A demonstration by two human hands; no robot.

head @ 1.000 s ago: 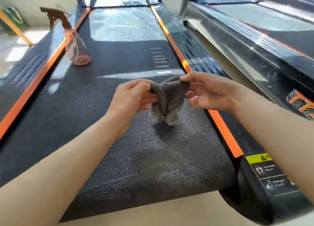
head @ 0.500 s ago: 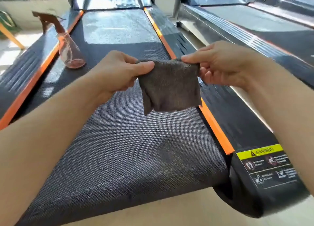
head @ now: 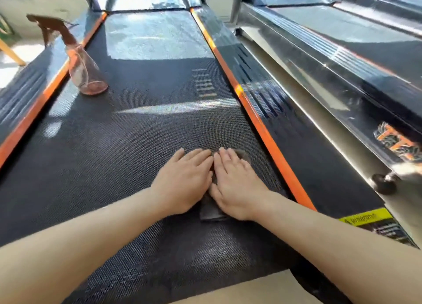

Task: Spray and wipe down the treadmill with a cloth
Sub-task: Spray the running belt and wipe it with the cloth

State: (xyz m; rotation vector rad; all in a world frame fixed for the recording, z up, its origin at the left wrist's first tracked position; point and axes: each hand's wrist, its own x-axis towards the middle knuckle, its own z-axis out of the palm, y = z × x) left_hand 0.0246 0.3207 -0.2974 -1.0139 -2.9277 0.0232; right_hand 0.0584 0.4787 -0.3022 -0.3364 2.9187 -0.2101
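Atop cloth, flat: left hand; right hand

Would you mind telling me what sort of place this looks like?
Likely a gym or fitness showroom: the near treadmill has a second treadmill close on its right, and a spray bottle stands on it.

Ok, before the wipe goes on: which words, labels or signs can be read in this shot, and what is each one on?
Nothing reads cleanly.
Yellow label on the right side rail: a triangle sign and one word, too blurred to read.
Black panel just below it: small white print, unreadable.
Orange emblem on the neighbouring treadmill: no legible letters.
Spray bottle: no label visible.
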